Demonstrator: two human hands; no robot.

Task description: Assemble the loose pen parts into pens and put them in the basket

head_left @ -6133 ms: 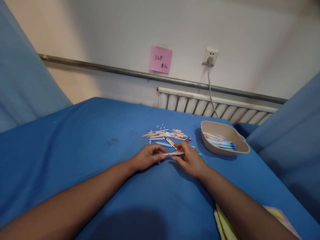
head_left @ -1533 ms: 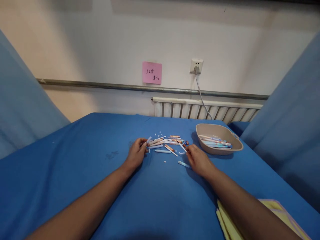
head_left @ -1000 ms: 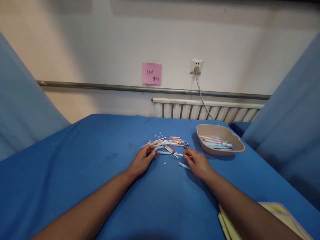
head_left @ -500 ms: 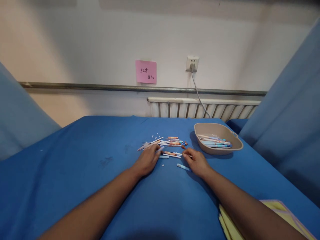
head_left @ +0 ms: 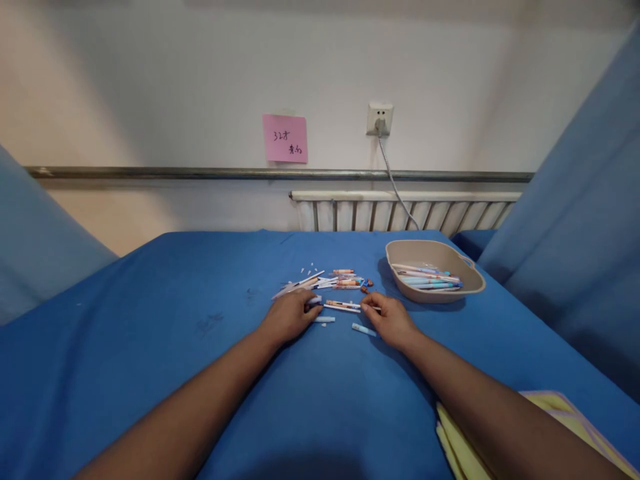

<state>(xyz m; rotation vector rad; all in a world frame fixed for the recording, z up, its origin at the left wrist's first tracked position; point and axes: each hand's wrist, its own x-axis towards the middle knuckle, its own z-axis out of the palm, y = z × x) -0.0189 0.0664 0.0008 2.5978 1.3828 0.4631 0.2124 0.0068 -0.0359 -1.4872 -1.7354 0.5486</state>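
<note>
both hands on pen parts beside tray

Both bare forearms reach forward and converge, palms turned down. The left hand lies knuckles-up with fingers curled loosely inward; the right hand mirrors it, its thumb and forefinger pinched together at the tips

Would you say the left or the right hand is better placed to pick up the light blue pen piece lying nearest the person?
Probably the right hand: the light blue piece lies beside its fingers.
</note>
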